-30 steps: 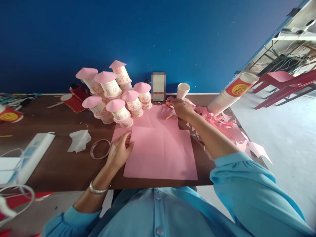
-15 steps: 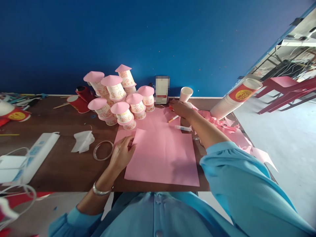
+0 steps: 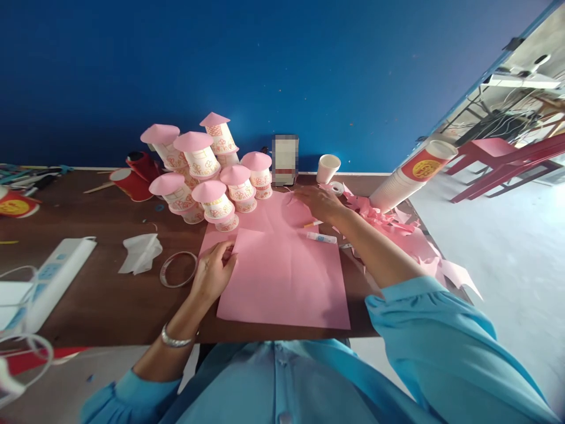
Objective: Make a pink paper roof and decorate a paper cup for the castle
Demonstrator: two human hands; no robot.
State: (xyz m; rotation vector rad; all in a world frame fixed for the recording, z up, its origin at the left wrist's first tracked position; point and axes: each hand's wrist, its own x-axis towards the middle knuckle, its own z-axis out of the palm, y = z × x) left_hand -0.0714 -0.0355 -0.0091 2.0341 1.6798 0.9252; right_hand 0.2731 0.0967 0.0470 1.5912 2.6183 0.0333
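Laying out pink paper for cutting or folding

The left hand (image 3: 212, 274) presses flat, fingers spread, on the pink sheet (image 3: 282, 277)'s left edge, gripping nothing; the right hand (image 3: 318, 203) rests loosely open at its far corner, glue stick (image 3: 321, 237) just beside. The sheet's long axis runs away from the person. Next probably calls for picking a tool.

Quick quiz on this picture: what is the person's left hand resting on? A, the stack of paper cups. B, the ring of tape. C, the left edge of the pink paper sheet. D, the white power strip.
C: the left hand lies on the left edge of the pink paper sheet, with the ring of tape lying apart beside it.
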